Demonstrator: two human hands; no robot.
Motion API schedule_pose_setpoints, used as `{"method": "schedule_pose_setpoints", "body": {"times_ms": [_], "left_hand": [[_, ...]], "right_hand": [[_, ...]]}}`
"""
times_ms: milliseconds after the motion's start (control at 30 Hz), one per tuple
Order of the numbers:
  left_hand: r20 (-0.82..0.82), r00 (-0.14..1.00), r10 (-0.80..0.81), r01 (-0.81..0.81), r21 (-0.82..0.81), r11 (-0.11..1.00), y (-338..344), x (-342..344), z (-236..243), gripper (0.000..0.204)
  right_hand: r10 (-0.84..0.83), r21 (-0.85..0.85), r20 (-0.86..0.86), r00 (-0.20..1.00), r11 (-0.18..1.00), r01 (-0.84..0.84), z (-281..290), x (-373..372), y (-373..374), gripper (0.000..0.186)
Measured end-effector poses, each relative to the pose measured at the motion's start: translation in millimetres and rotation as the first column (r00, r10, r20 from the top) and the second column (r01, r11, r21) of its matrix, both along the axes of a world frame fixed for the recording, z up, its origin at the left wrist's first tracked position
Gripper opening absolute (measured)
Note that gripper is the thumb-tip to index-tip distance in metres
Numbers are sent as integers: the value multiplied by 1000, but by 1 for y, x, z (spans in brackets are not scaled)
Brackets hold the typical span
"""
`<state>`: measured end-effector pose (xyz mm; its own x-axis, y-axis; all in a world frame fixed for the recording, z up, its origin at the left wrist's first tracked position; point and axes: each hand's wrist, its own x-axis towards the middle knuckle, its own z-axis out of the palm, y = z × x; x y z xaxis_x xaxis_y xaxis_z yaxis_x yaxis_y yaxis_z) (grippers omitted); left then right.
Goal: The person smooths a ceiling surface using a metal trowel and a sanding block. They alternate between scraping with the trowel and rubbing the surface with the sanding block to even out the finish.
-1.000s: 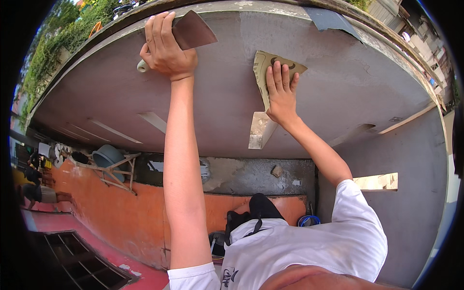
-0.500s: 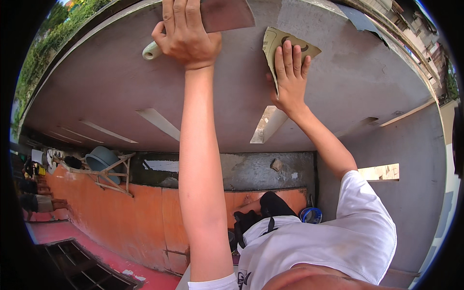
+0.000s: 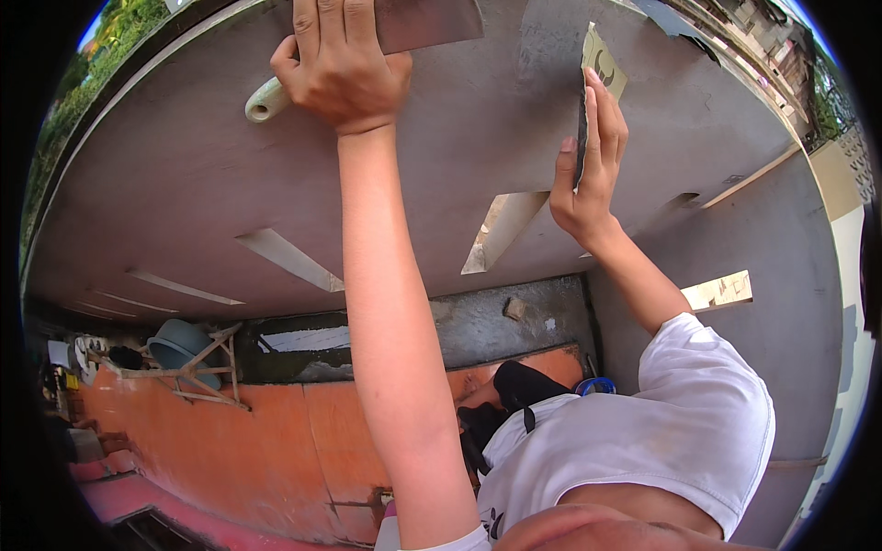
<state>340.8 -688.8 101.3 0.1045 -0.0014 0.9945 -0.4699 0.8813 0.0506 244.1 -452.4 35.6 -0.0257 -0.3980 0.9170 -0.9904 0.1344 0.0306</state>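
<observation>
My left hand (image 3: 342,78) is wrapped around a wide-bladed plastering trowel high on the grey plastered wall (image 3: 184,156). The trowel's pale green handle (image 3: 266,101) sticks out to the left, and its broad flat blade (image 3: 427,23) extends right, partly beyond the upper edge of view. To the right, my right hand (image 3: 595,156) holds a piece of sandpaper (image 3: 606,64) between thumb and fingers. The sheet is folded and seen nearly edge-on, with dark grit on one side and a yellowish printed backing. The palm is turned sideways; contact between sheet and wall cannot be made out.
Slot-like openings (image 3: 501,234) pierce the wall. Below run a wet grey strip with a stone (image 3: 514,309) and an orange floor (image 3: 211,450). A wooden trestle (image 3: 207,372) stands by blue-grey basins (image 3: 184,349) at left. A blue-rimmed bucket (image 3: 595,386) sits near the right corner.
My right hand has moved right and turned, tilting the sandpaper from lying flat under the fingers to edge-on. My left hand and the trowel have shifted slightly left in view.
</observation>
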Motion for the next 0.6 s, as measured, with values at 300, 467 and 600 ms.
{"method": "schedule_pose_setpoints", "body": {"times_ms": [300, 467, 600], "left_hand": [[-9, 999, -35, 35, -8, 999, 4, -5, -2, 62], [-55, 997, -54, 52, -43, 998, -3, 1, -1, 55], [-105, 994, -31, 28, -30, 999, -1, -10, 0, 45]], "right_hand": [[-291, 181, -187, 938, 929, 324, 2, -18, -28, 77], [-247, 85, -214, 945, 959, 270, 65, -14, -49, 77], [-314, 179, -227, 922, 917, 356, 18, -21, -45, 72]]}}
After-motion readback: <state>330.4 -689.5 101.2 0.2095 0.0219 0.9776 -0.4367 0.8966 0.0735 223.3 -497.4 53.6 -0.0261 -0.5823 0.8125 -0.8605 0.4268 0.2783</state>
